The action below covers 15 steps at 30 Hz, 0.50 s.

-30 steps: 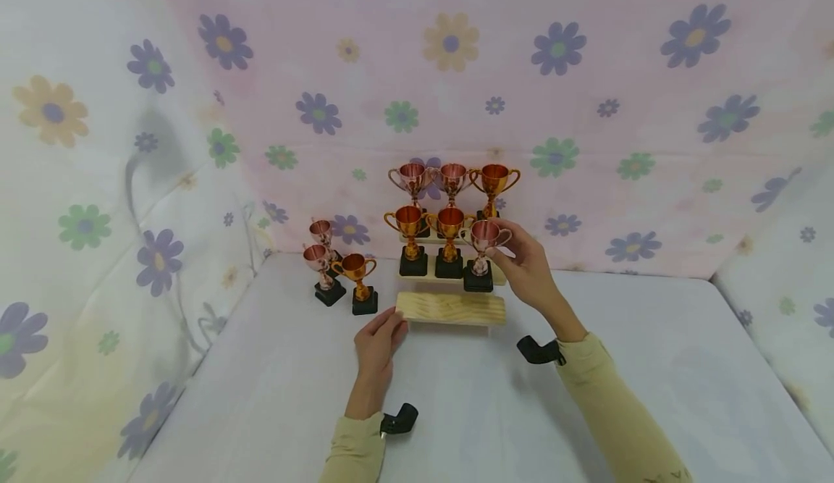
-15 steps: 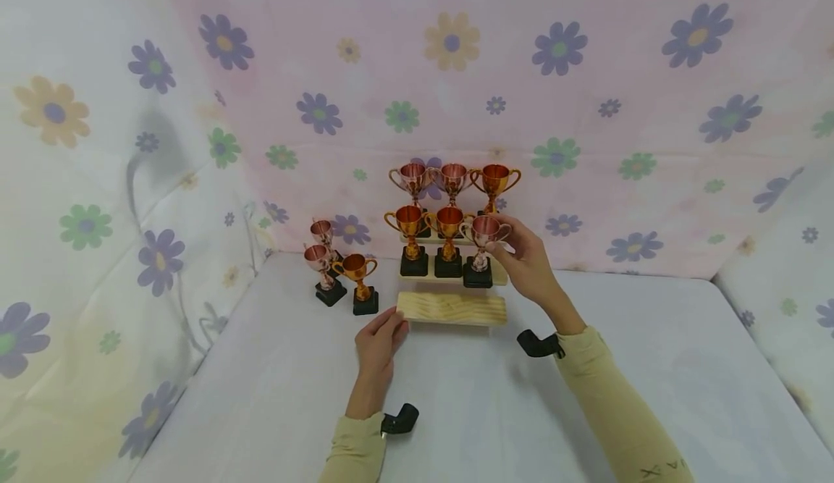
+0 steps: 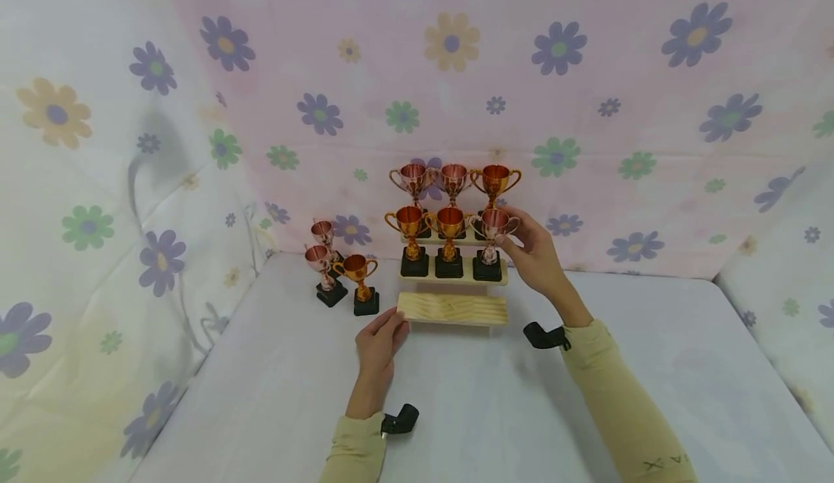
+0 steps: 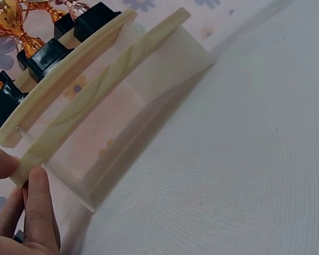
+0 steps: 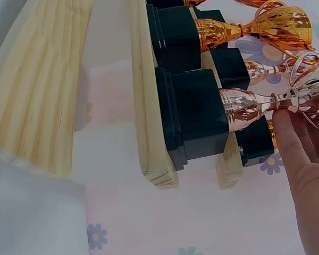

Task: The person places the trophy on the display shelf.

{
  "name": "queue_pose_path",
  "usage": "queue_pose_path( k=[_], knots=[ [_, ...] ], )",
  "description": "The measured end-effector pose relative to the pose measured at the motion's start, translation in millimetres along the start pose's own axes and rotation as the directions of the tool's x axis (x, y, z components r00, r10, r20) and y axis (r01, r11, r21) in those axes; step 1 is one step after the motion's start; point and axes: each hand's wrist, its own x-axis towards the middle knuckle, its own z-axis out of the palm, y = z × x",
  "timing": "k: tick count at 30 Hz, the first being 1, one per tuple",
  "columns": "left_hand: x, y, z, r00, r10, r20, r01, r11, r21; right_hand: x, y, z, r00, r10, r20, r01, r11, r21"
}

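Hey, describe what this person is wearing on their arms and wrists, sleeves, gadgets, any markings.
Both arms wear long pale yellow sleeves reaching the wrists; the hands are bare, the left hand and right hand alike. A small black device is strapped by each wrist, one at the left cuff and one at the right cuff. Dark lettering, too small to read, marks the right sleeve near the elbow.
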Motion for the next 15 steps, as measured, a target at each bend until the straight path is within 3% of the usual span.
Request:
queue_pose_path(
  k=[7, 11, 15],
  knots=[
    [-3.1, 3.1, 2.0, 1.000, 0.004, 0.001, -0.004, 1.000, 0.006, -1.1, -3.6, 0.4, 1.000, 0.013, -0.028, -0.011, 0.999, 0.048],
    [-3.0, 3.1, 1.7, 1.000, 0.006, -0.001, -0.006, 1.000, 0.008, -6.4, -6.7, -0.8, 0.996, 0.072, -0.044, -0.070, 0.997, 0.045],
    [-0.9, 3.1, 0.3, 1.000, 0.008, -0.001, -0.008, 1.000, 0.017, -19.9, -7.7, -0.7, 0.979, 0.153, -0.135, -0.149, 0.988, 0.035]
  ],
)
